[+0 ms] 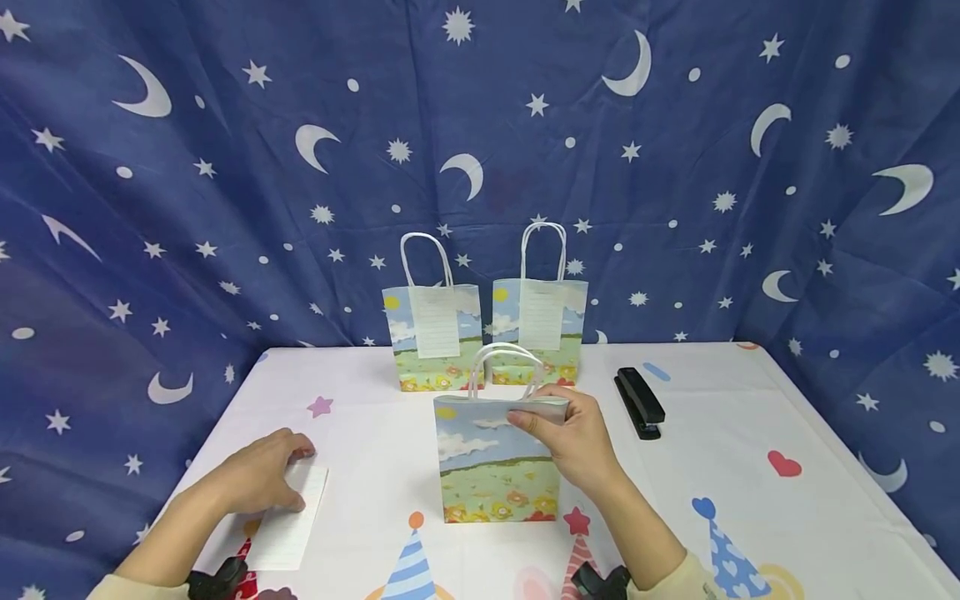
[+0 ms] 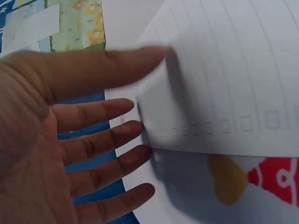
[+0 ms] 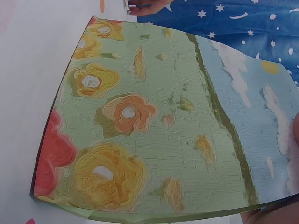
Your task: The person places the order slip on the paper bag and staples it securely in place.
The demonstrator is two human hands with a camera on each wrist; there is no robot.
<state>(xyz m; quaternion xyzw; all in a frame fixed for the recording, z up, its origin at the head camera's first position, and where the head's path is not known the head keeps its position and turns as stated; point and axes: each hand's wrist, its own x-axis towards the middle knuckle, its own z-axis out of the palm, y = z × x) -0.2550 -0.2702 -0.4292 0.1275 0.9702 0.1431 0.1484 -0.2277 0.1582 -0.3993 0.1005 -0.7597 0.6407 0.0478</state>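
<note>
In the head view my right hand (image 1: 583, 437) grips the upper right edge of a gift bag (image 1: 491, 467), its thumb across the front. The bag stands upright, with a painted sky, meadow and flowers and white handles on top. Its printed front fills most of the right wrist view. At the left, my left hand (image 1: 258, 471) is over the far end of white lined paper (image 1: 288, 533) lying on the table. Seen from the left wrist, the fingers (image 2: 110, 142) are spread and nearly straight beside the paper's edge, with the thumb over its lines and small printed boxes.
Behind stand two matching gift bags, one on the left (image 1: 468, 367) and one on the right (image 1: 573, 329), each with a lined paper on its front. A black stapler (image 1: 639, 402) lies right of them. A blue star-and-moon cloth (image 1: 525, 167) hangs behind the white patterned table (image 1: 367, 467).
</note>
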